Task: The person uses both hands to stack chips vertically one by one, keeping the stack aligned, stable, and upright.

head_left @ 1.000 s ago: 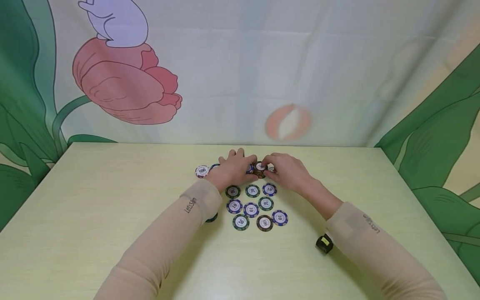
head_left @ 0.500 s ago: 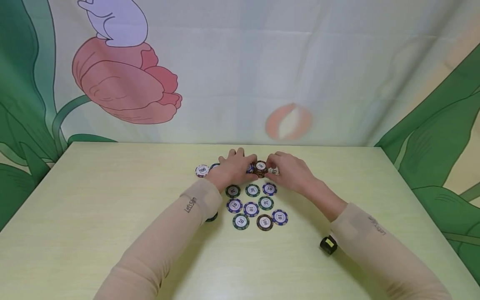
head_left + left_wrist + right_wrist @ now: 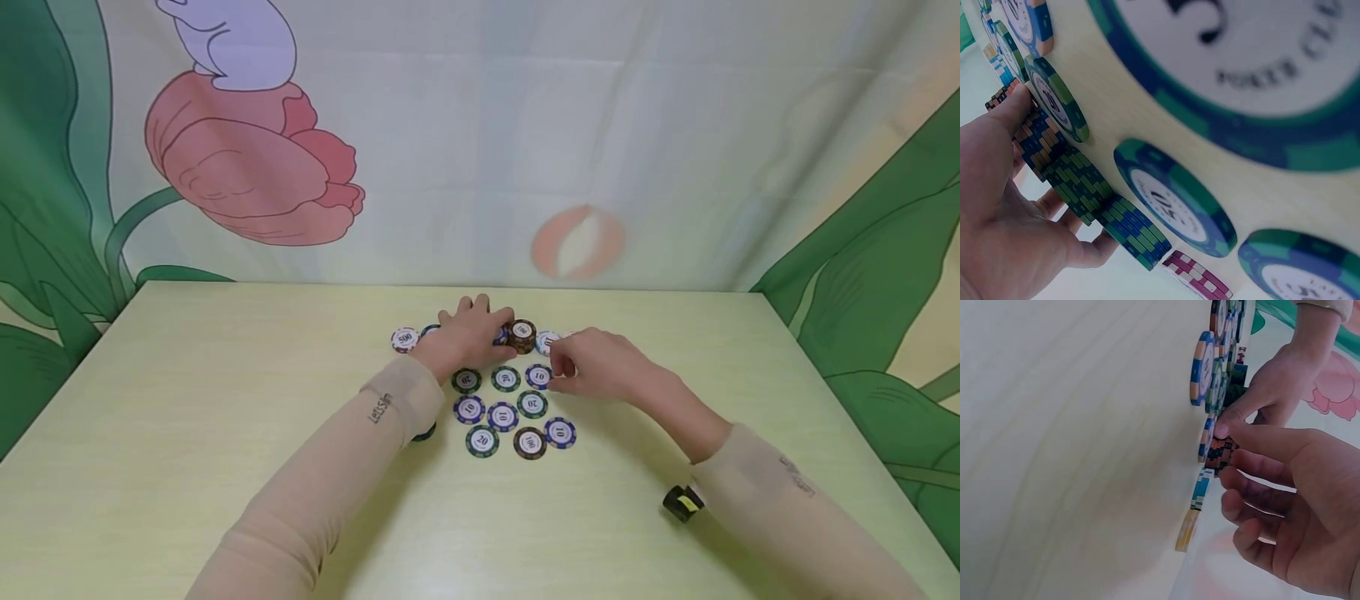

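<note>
Clearly, a wide stretch of bench [image 3: 225, 417] separates its left edge from the chip stacks [image 3: 1082, 181] near the back edge. The left grip [image 3: 467, 337] curls round several, partly hiding them. Rightward, the blue 10 chip [image 3: 537, 377] lies just beside the right grip [image 3: 603, 362], thumb and fingers parted; contact is hard to make out.

chip stacks [image 3: 502, 336] partly hidden by left hand [image 3: 467, 333], large chip [image 3: 1260, 69] cropped top right
</note>
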### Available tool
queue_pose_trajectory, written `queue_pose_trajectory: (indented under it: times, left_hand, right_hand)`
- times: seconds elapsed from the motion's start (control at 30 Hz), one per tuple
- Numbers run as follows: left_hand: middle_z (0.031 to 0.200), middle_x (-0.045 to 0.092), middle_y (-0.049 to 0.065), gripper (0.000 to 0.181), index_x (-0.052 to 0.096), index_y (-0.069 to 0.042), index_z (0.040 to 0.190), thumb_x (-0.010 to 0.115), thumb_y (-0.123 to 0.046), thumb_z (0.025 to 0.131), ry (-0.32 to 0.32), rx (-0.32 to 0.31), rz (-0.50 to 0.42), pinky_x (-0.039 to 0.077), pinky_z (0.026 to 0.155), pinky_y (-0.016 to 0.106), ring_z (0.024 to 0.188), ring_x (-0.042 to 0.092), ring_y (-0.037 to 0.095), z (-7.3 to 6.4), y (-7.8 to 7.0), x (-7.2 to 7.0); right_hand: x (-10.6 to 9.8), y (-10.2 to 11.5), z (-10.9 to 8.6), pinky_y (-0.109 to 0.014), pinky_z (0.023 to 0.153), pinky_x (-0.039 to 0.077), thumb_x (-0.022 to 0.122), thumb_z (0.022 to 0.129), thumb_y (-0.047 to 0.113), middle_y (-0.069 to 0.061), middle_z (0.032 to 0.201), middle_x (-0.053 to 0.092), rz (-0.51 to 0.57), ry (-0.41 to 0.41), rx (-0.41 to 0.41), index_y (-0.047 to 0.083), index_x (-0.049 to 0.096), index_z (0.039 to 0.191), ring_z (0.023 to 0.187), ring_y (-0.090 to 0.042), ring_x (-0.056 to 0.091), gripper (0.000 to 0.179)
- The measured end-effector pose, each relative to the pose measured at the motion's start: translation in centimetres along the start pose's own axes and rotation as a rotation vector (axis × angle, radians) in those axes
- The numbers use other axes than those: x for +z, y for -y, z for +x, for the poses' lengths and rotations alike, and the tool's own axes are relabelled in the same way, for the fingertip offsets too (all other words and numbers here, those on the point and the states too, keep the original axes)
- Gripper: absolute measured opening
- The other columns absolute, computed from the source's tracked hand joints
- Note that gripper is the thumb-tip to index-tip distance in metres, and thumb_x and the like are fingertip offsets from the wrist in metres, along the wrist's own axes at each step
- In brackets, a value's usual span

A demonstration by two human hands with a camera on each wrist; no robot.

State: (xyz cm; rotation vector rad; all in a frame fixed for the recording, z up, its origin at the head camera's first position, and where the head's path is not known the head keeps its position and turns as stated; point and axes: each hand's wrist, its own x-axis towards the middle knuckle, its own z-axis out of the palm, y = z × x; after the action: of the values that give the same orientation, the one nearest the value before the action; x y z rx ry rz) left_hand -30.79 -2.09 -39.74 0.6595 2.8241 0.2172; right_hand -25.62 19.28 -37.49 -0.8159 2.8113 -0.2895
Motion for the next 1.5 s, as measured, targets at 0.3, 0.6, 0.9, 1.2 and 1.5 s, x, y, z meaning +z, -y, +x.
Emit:
queue_pose_trajectory:
  times: [0.3, 0.6, 0.9, 1.2, 1.5]
  left_hand:
    - [0.144, 0.044, 0.017, 0.059, 0.050, -0.018, 0.146, 0.065, -0.050, 0.099, 0.001, 0.023, -0.027, 0.035, 0.105, 0.064, 0.133, 0.038, 0.036, -0.3, 0.6, -0.1]
    - [0.130, 0.055, 0.011, 0.055, 0.051, -0.008, 0.139, 0.071, -0.038, 0.097, 0.020, 0.094, -0.148, 0.042, 0.105, 0.049, 0.119, 0.050, 0.027, -0.5, 2.3, -1.1]
    - [0.120, 0.060, 0.007, 0.044, 0.055, -0.007, 0.130, 0.073, -0.030, 0.097, 0.023, 0.152, -0.252, 0.045, 0.100, 0.037, 0.110, 0.056, 0.022, -0.6, 3.4, -1.4]
    - [0.119, 0.060, 0.008, 0.041, 0.057, -0.007, 0.129, 0.071, -0.031, 0.099, 0.013, 0.186, -0.230, 0.044, 0.100, 0.038, 0.110, 0.054, 0.023, -1.0, 3.4, -1.2]
    - [0.122, 0.059, 0.009, 0.044, 0.057, -0.006, 0.131, 0.071, -0.032, 0.099, 0.018, 0.182, -0.221, 0.044, 0.101, 0.038, 0.112, 0.054, 0.024, -0.9, 3.4, -1.3]
  right_hand:
    - [-0.4, 0.6, -2.3, -0.033, 0.069, 0.045, 0.085, 0.087, 0.031, 0.005, 0.082, 0.058, 0.002, 0.128, -0.019, 0.016, 0.067, 0.091, 0.075, -0.015, 0.052, 0.024]
    - [-0.3, 1.4, -3.3, -0.035, 0.076, 0.048, 0.089, 0.082, 0.036, 0.005, 0.090, 0.061, 0.016, 0.217, -0.047, 0.016, 0.069, 0.103, 0.081, -0.015, 0.055, 0.035]
    - [0.0, 1.8, -3.2, -0.037, 0.077, 0.048, 0.089, 0.082, 0.034, 0.005, 0.091, 0.061, -0.002, 0.219, -0.071, 0.013, 0.068, 0.107, 0.081, -0.016, 0.055, 0.039]
    - [0.8, 2.0, -3.0, -0.037, 0.079, 0.048, 0.089, 0.082, 0.029, 0.006, 0.091, 0.061, 0.011, 0.239, -0.043, 0.015, 0.069, 0.105, 0.083, -0.016, 0.055, 0.033]
    - [1.0, 1.8, -3.0, -0.036, 0.079, 0.049, 0.090, 0.082, 0.026, 0.007, 0.091, 0.061, 0.030, 0.242, -0.062, 0.017, 0.069, 0.103, 0.084, -0.015, 0.055, 0.031]
